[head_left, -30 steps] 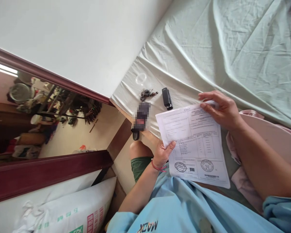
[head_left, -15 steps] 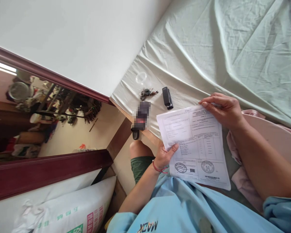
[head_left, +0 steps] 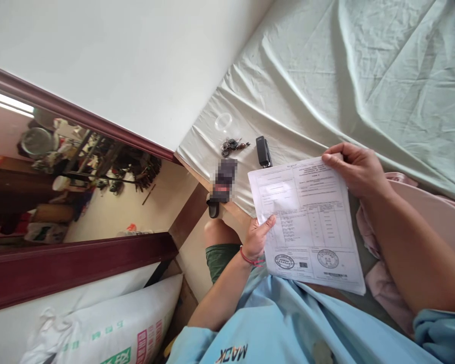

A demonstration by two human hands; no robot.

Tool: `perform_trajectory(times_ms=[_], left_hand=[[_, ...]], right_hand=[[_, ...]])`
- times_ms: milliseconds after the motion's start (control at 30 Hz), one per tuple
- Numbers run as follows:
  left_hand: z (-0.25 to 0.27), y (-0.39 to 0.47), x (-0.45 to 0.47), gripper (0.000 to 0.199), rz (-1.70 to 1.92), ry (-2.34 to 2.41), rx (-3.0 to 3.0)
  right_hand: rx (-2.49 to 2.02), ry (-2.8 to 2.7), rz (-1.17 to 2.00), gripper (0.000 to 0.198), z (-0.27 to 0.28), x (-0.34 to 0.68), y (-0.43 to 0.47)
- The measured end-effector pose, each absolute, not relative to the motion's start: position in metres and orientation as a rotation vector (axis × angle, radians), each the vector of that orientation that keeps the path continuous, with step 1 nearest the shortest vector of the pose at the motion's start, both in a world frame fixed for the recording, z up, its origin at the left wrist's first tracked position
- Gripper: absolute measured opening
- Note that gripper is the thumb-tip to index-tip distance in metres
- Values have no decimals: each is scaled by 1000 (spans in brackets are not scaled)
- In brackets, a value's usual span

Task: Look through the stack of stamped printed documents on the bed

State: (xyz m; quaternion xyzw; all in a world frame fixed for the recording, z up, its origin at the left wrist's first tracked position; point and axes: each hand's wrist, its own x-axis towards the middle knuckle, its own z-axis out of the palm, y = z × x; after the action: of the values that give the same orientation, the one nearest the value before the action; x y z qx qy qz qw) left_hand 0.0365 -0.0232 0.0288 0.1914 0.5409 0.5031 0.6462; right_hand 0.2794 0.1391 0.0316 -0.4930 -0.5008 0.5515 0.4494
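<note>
I hold a white printed form with two round stamps near its bottom over my lap. My left hand, with a red cord at the wrist, pinches the sheet's left edge with the thumb on top. My right hand grips the top right corner. The paper covers the lower end of a black stapler lying on the pale green bedsheet just beyond it.
Beside the stapler lie a bunch of keys, a clear plastic lid and a dark blurred object at the bed's edge. Pink cloth lies under my right forearm. A white printed sack and a dark red door frame stand at left.
Both hands have raised the form slightly toward the stapler, so its top edge now overlaps the stapler's lower end. My right hand stays on the top right corner.
</note>
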Motion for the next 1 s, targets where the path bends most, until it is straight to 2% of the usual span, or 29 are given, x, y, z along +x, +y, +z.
perform_trajectory(times_ms=[167,300,400,533,633,733,833,900,1000], left_hand=[[35,-21,42,48,1148,1222,307],[36,-22,47,47,1149,1214,265],[37,-23,48,49,1144,1216,260],[38,-23,47,50,1117,1231,279],[38,-24,45,52,1107,1250,290],[36,-25,44,55,1110,1264,292],[35,-26,43,57,1120,1275,268],[35,-26,42,56,1120,1284,252],[35,-26,40,53,1120,1280,239]], right_hand=[[-1064,-724,1804,30,39,280,139],[-1094,-632,1861,31,40,280,141],[-1194,-708,1655,23,35,277,142],[-1393,-1256,1019,12,27,274,141],[-1364,-1530,624,19,23,273,138],[-1334,-1617,493,27,25,272,136],[-1383,-1547,623,21,29,272,137],[-1431,-1432,870,18,32,273,139],[-1386,-1169,1319,24,32,274,141]])
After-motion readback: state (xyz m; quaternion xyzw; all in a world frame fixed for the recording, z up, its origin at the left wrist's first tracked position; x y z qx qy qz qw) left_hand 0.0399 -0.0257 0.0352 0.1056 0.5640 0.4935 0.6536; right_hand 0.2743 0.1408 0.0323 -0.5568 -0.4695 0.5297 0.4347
